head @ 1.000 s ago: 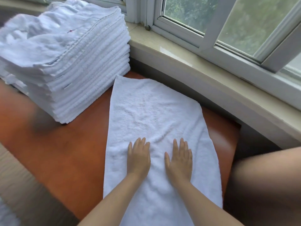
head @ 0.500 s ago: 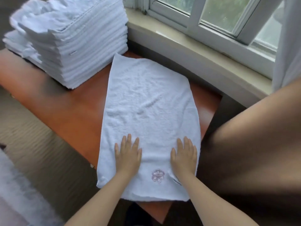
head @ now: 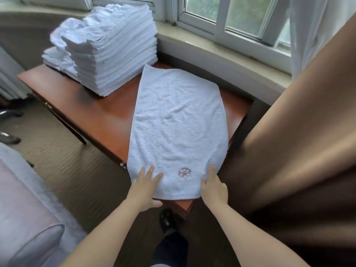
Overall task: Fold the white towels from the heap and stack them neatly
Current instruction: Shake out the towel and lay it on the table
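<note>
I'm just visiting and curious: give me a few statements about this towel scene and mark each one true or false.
1. The spread towel lies flat on the table. True.
2. Both hands are at the towel's far end, by the window. False: the left hand and right hand are at its near edge.
3. An embroidered emblem shows between the hands. True.
4. The stack sits to the right of the spread towel. False: it sits to the left, at the far side of the table.
5. The spread towel is already folded small. False: it lies open at full length.
</note>
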Demonstrator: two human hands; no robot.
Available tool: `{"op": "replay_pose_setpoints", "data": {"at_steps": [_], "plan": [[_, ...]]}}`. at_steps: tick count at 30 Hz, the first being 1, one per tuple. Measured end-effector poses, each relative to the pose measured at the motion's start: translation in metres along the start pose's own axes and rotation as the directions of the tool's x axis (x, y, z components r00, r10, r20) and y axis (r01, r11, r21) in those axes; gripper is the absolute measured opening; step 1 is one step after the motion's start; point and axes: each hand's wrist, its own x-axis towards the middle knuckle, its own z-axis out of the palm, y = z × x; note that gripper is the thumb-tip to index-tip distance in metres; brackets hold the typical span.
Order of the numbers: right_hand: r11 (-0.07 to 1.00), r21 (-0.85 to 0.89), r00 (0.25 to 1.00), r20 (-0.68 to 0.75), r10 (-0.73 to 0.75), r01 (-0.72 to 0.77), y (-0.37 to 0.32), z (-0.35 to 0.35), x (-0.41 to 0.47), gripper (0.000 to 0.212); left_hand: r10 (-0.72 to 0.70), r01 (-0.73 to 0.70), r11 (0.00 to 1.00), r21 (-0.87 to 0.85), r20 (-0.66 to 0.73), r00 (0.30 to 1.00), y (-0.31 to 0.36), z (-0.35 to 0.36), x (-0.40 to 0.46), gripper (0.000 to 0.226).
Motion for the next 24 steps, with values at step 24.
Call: {"op": "replay_pose_setpoints", "data": {"at_steps": [24], "plan": [[0.576, 0.752, 0.777, -0.14, 0.614, -0.32, 0.031, -0.037, -0.036, 0.033, 0.063, 0.032, 0.974, 0.224, -0.401, 0.914, 0.026, -0.033, -0.031, 0.045]]}}
